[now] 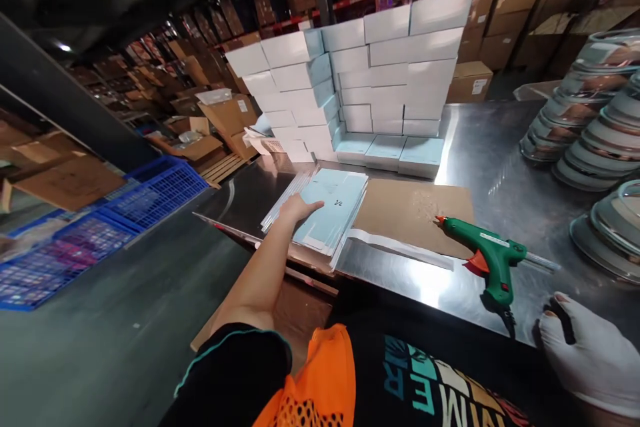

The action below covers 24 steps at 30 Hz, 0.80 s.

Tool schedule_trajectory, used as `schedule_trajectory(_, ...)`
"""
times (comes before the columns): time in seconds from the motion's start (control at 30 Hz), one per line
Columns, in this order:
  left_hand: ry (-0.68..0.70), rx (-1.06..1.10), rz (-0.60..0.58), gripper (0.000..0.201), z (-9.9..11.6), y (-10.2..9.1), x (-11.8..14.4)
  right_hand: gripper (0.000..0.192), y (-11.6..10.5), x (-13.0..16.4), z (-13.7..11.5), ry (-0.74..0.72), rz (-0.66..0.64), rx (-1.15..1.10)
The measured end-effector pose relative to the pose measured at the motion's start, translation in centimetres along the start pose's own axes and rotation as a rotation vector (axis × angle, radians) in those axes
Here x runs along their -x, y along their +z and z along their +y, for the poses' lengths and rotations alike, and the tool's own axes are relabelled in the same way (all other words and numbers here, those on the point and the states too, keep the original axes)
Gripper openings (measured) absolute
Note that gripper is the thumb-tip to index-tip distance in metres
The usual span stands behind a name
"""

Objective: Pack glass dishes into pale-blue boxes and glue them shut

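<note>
A pile of flat light-blue cardboard boxes [334, 203] with black printing lies near the table's front edge. My bare left hand [296, 207] grips the left side of this pile, thumb laid across the top flat box and the other fingers mostly hidden at its edge. My right hand [587, 350], in a white glove with bare fingertips, is low at the far right by the table edge. Its thumb and forefinger are bent with a gap between them, and no object shows in it. Nearby, a green glue gun [493, 250] with an orange trigger and nozzle lies apart from it.
A brown cardboard sheet [400, 210] lies right of the pile, under the glue gun's nozzle. Behind stands a tall wall of white and light-blue boxes [390, 73]. Stacked glass lids [595, 127] stand at right. Blue crates [100, 233] sit on the floor at left.
</note>
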<state>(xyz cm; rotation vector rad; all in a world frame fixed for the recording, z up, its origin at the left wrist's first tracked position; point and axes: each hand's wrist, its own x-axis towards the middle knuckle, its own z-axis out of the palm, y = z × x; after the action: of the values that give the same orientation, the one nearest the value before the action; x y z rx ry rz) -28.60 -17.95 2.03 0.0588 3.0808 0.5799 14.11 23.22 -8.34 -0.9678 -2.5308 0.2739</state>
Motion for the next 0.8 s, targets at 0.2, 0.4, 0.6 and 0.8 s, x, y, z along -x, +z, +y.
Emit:
schedule_trajectory(0.2,-0.040,0.214,0.171,0.053,-0.1,-1.9,0.8,0.037,0.3,-1.0,0.8,0.020,0.042,-0.107)
schedule_trajectory(0.4,0.201,0.672,0.064,0.055,4.1,-3.0,6.9,0.058,-1.2,-2.5,-5.3,-0.127,0.017,-0.567)
schedule_trajectory(0.6,0.524,1.226,-0.343,0.067,9.7,-0.1,16.3,0.085,-3.2,-3.8,-15.2,-0.129,-0.318,-1.215)
schedule_trajectory(0.8,0.604,1.179,-1.074,0.113,10.6,3.0,19.3,0.110,-5.5,-2.8,-16.5,-0.119,-0.319,-1.398)
